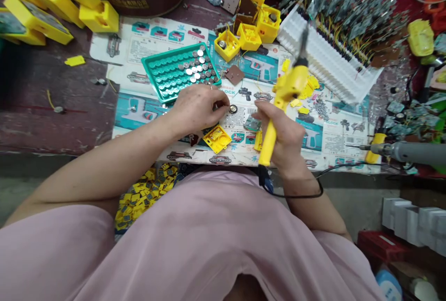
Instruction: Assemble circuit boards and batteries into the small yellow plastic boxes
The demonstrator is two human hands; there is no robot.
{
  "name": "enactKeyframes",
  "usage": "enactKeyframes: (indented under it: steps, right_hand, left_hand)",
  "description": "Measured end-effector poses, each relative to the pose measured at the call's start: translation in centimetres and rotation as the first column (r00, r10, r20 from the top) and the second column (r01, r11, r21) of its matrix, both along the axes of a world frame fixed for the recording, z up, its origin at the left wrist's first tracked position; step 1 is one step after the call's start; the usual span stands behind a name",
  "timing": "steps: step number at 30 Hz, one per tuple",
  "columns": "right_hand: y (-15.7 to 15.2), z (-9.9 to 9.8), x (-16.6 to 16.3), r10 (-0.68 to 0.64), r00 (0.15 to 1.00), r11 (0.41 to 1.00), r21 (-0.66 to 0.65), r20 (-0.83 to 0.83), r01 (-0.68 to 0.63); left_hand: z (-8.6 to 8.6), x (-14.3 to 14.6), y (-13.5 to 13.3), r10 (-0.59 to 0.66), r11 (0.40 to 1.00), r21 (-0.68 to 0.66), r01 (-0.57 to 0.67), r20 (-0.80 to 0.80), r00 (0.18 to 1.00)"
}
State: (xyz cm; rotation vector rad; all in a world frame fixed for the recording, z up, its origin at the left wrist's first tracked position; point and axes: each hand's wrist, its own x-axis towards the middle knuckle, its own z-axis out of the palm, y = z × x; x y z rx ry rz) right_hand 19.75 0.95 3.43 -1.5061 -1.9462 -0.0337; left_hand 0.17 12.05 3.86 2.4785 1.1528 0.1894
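Note:
My left hand [197, 108] rests on the printed paper, fingers pinched together beside a small round metal disc [233, 109]; what the fingertips hold is too small to name. My right hand [284, 136] is wrapped round the handle of a yellow soldering iron [282, 101], whose tip points up and away toward the white rack. A green tray [179, 72] with several silver button cells lies just beyond my left hand. A small yellow plastic housing [217, 138] sits on the paper near my left wrist.
Several yellow housings [256, 24] and brown boards are piled at the back. A white slotted rack [327, 62] holds wired circuit boards to the right. An electric screwdriver [400, 151] lies at the right edge. Long yellow parts [45, 3] sit at the far left.

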Motion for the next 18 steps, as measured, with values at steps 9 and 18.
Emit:
enactKeyframes:
  steps: [9,18]
  right_hand:
    - [3.4,-0.5,-2.5,0.009,0.884,0.992,-0.119,0.467,0.052]
    - [3.8,-0.6,-1.2,0.095,0.88,0.984,-0.18,0.465,-0.012]
  left_hand:
    - [-0.5,-0.3,0.1,-0.012,0.998,0.063,0.016,-0.05,0.999]
    - [-0.5,0.1,-0.3,-0.068,0.992,0.104,0.077,-0.092,0.993]
